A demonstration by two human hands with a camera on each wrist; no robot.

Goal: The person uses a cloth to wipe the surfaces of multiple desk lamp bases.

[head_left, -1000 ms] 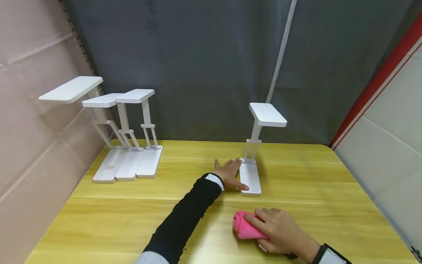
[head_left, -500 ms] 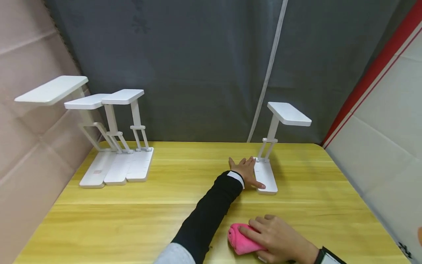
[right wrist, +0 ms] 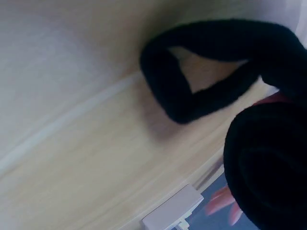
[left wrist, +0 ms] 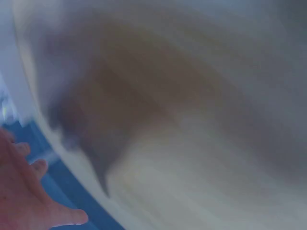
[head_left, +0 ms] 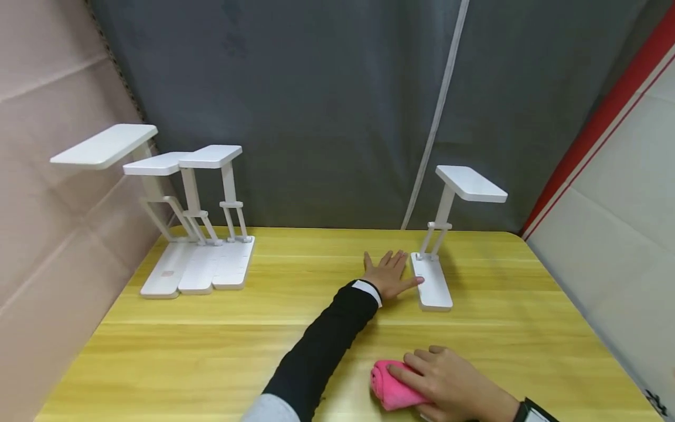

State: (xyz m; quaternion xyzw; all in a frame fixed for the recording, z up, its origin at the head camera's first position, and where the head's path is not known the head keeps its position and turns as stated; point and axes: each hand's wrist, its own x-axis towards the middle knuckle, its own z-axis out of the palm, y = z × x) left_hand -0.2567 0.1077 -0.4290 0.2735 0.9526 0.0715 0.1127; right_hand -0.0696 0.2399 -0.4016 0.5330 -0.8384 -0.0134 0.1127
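A white folding desk lamp (head_left: 435,287) stands at the right of the table, its flat head raised. Just left of its base my left hand (head_left: 387,278) lies with fingers spread; the thumb tip overlaps the base's left edge. Nearer to me, my right hand (head_left: 452,380) grips a rolled pink cloth (head_left: 391,388) on the table, fingers curled over its top. In the left wrist view, the left hand (left wrist: 29,196) shows at the lower left corner, thumb stretched out. Dark strap loops (right wrist: 170,86) block much of the right wrist view, where the cloth is hidden.
Three similar white lamps (head_left: 196,264) stand side by side at the left of the wooden table (head_left: 174,351). A grey curtain (head_left: 295,117) hangs behind the table. Pale panels (head_left: 47,234) border the left, and a white panel with a red stripe (head_left: 606,234) the right.
The lamp beside my left hand has slid right, away from the other three. My left hand followed it, then eased slightly left. The right hand and pink cloth came slightly nearer to me.
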